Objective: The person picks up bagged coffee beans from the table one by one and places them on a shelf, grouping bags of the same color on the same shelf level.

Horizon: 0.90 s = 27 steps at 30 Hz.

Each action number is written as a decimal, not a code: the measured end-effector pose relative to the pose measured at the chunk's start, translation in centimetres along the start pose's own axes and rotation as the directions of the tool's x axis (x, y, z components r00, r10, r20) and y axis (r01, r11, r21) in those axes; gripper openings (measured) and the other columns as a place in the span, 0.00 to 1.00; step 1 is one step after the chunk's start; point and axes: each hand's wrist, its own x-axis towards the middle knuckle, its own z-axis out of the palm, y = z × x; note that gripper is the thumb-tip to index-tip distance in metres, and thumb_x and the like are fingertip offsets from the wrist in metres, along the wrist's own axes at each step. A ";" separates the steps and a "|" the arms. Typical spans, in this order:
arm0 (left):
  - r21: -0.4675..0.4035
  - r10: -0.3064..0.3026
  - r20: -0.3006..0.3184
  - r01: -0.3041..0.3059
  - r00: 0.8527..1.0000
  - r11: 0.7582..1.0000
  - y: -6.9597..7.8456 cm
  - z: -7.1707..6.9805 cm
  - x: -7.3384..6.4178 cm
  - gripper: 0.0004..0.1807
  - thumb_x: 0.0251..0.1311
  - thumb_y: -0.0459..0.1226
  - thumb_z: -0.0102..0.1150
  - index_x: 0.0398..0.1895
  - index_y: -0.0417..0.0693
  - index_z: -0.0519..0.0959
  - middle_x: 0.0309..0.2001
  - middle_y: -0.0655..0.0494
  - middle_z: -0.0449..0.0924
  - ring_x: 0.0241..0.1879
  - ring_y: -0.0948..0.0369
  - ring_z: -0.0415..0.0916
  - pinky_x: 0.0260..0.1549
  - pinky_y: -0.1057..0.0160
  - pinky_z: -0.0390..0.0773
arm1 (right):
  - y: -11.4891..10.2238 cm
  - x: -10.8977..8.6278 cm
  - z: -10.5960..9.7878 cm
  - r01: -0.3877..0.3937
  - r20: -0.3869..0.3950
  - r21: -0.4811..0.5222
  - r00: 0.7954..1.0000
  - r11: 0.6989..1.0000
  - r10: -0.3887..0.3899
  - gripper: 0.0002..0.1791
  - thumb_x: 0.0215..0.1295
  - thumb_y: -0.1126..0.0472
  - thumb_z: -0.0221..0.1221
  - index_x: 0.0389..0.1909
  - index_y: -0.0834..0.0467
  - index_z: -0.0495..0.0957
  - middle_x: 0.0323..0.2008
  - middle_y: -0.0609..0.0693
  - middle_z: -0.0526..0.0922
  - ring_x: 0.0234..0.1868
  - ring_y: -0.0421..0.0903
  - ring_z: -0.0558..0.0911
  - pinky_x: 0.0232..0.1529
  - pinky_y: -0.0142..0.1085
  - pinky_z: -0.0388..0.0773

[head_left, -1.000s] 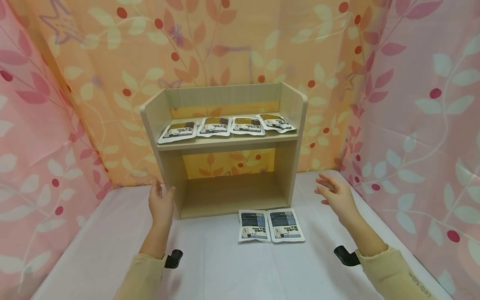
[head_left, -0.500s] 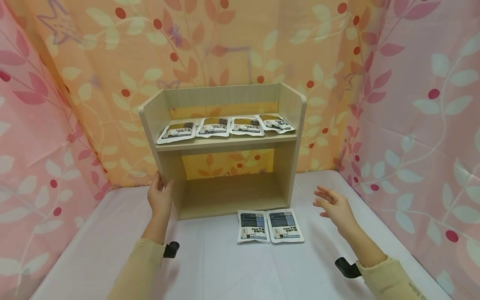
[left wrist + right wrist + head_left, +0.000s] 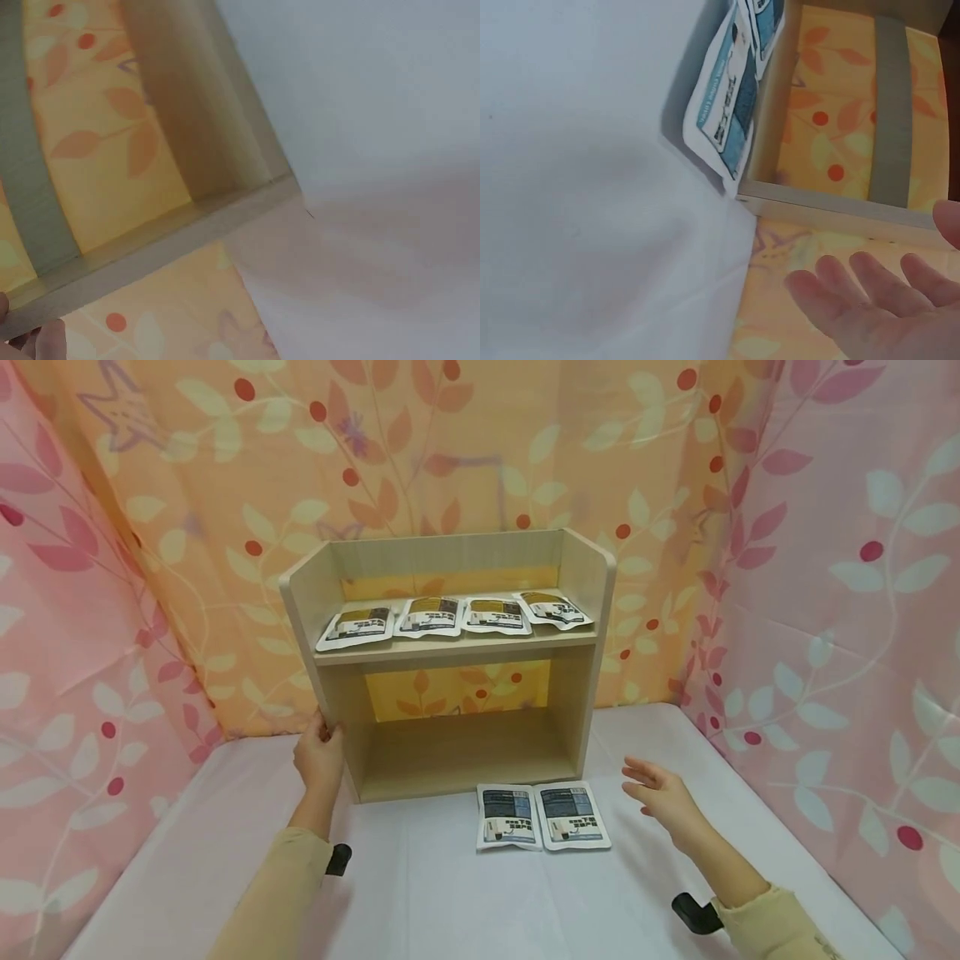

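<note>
A small pale wooden shelf [image 3: 465, 743] stands on the white-covered table. At its left side panel, my left hand [image 3: 320, 764] grips the front edge; the left wrist view shows fingertips [image 3: 49, 341] on one face and a bit of a digit on the other. To the right of the shelf, my right hand [image 3: 667, 802] hangs apart from it, palm facing inward and fingers loosely extended, holding nothing. Two flat white pouches with dark printed labels, a left one [image 3: 509, 817] and a right one [image 3: 572, 815], lie side by side in front of the shelf.
Several similar pouches with brown-and-white labels, one of them at the left end [image 3: 357, 625], lie in a row on the upper board. A patterned orange curtain [image 3: 450, 452] hangs behind, with pink ones at both sides. White cloth covers the table [image 3: 427, 893].
My left hand has closed in from beside the shelf and now grips its left panel. My right hand has sunk slightly, still apart from the shelf. The pouches have not moved.
</note>
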 end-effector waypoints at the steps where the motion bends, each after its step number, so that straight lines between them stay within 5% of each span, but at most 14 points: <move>1: 0.007 0.008 -0.002 -0.008 1.000 1.000 -0.1 0.0 -0.1 0.20 0.63 0.29 0.56 0.58 0.39 0.77 0.50 0.36 0.79 0.49 0.42 0.79 0.48 0.46 0.78 | 0.2 0.0 0.1 -0.020 0.015 -0.007 1.000 1.000 0.020 0.31 0.72 0.62 0.52 0.71 0.68 0.55 0.66 0.70 0.64 0.63 0.66 0.69 0.53 0.57 0.74; 10: 0.003 0.007 -0.029 -0.006 1.000 1.000 -0.2 0.2 -0.1 0.20 0.61 0.28 0.56 0.58 0.39 0.78 0.47 0.36 0.81 0.47 0.44 0.80 0.48 0.49 0.79 | 1.9 0.6 0.4 -0.219 0.139 -0.002 0.966 0.976 0.217 0.36 0.68 0.60 0.57 0.70 0.70 0.54 0.64 0.72 0.64 0.56 0.64 0.74 0.42 0.51 0.80; 18: -0.018 -0.025 -0.024 0.024 0.999 1.000 -0.1 0.2 0.1 0.20 0.59 0.28 0.56 0.57 0.39 0.79 0.48 0.36 0.80 0.50 0.43 0.78 0.53 0.48 0.74 | 3.2 1.4 1.1 -0.354 0.173 0.092 0.926 0.931 0.335 0.36 0.67 0.62 0.59 0.69 0.70 0.55 0.59 0.72 0.70 0.53 0.63 0.77 0.42 0.56 0.80; 27: -0.004 -0.035 -0.019 0.035 0.999 0.999 -0.3 0.1 -0.2 0.20 0.60 0.27 0.54 0.57 0.37 0.78 0.47 0.34 0.80 0.47 0.43 0.79 0.49 0.48 0.77 | 3.4 1.7 3.0 -0.420 0.180 0.222 0.905 0.880 0.386 0.35 0.65 0.64 0.60 0.68 0.70 0.55 0.46 0.60 0.78 0.36 0.48 0.78 0.31 0.35 0.79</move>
